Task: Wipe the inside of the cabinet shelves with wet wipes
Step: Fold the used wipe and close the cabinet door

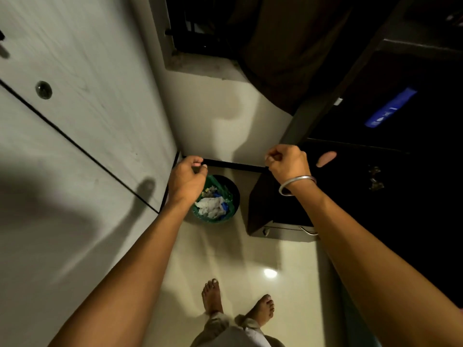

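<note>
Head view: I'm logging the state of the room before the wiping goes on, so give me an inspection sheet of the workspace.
Surface: glossy pale floor, a lamp glare on it.
Job's things: dark cabinet, door open, interior too dark to judge; blue packet inside, contents unreadable. No wipe seen in either hand.
Clutter: bin with green liner, crumpled white waste inside, by the corner.
Grips: left hand above the bin, fingers curled, holding nothing; right hand curled, bangle on the wrist.
Cables: nothing seen.
Surroundings: grey door panels left, window ledge ahead, bare feet below.
</note>
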A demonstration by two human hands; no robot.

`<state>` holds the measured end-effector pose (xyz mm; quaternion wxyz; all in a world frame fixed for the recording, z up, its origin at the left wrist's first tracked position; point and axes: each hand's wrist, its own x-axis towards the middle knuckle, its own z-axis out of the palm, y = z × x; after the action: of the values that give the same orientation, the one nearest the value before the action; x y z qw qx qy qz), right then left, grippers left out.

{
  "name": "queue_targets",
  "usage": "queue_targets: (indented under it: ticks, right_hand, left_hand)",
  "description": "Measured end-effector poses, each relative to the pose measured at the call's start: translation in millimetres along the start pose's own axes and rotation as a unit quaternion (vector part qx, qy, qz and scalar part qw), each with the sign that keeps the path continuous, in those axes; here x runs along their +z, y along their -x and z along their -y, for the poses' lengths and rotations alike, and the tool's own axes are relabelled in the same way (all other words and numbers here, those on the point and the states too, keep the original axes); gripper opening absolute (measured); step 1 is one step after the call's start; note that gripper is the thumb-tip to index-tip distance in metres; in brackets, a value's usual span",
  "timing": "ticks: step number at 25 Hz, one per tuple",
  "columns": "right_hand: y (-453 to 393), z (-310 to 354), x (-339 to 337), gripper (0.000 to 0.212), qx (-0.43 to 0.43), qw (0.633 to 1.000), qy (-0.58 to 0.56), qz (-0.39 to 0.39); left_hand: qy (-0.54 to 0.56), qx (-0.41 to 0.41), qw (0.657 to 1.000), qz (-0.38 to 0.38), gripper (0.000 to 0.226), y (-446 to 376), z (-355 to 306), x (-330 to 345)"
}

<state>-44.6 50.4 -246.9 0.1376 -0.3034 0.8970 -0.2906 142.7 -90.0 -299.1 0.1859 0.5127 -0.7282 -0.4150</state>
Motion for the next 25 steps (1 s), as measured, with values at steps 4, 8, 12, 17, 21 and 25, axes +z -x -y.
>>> queue_targets:
  ticks: [4, 8, 12, 17, 21, 25]
  right_hand:
    - [25, -7, -64, 0.016, 0.006, 0.997, 0.008, -0.08]
    - [54, -19, -131, 0.025, -0.001, 0.994, -0.007, -0.105]
    - [90, -44, -196, 0.037, -0.002, 0.984, 0.084, -0.16]
    - [152, -90, -276, 0.052, -0.033, 0.956, 0.137, -0.256]
    - [211, -120, -345, 0.064, -0.042, 0.931, 0.159, -0.326]
    - [256, -135, -396, 0.063, -0.079, 0.859, 0.186, -0.47]
  left_hand:
    - [-0.022, 0.128, 0.991, 0.025, 0.023, 17, -65, 15]
    - [-0.029, 0.279, 0.958, 0.053, 0.03, 56, -137, 38]
    - [-0.043, 0.388, 0.917, 0.079, 0.037, 98, -202, 56]
    - [-0.051, 0.478, 0.874, 0.073, 0.044, 160, -274, 77]
    - [-0.042, 0.517, 0.849, 0.102, 0.056, 223, -327, 94]
    - [0.001, 0.566, 0.817, 0.11, 0.054, 288, -369, 107]
